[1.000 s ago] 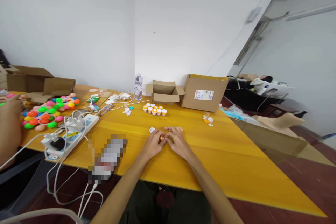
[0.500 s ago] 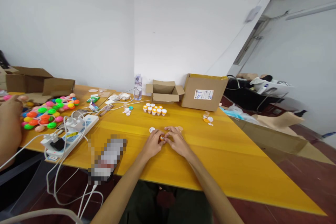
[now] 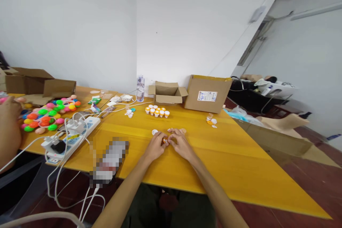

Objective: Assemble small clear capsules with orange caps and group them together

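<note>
Over the middle of the yellow table, my left hand is closed round a small orange-and-white plastic part. My right hand pinches the same part from the other side, its thumb and fingertips meeting there; the fingers hide most of it. Just beyond my left fingers lies a round white cap. A pale flat disc shows past my right knuckles, partly covered. Farther back, several orange-and-white pieces stand together in a cluster.
An open carton and a larger labelled box stand against the wall, beside a water bottle. Loose parts lie at right. At left are a power strip, a phone, coloured balls and another person's hand.
My hands stay almost in place round the small part, with only slight finger movement. At far left the other person's hand shifts a little.
</note>
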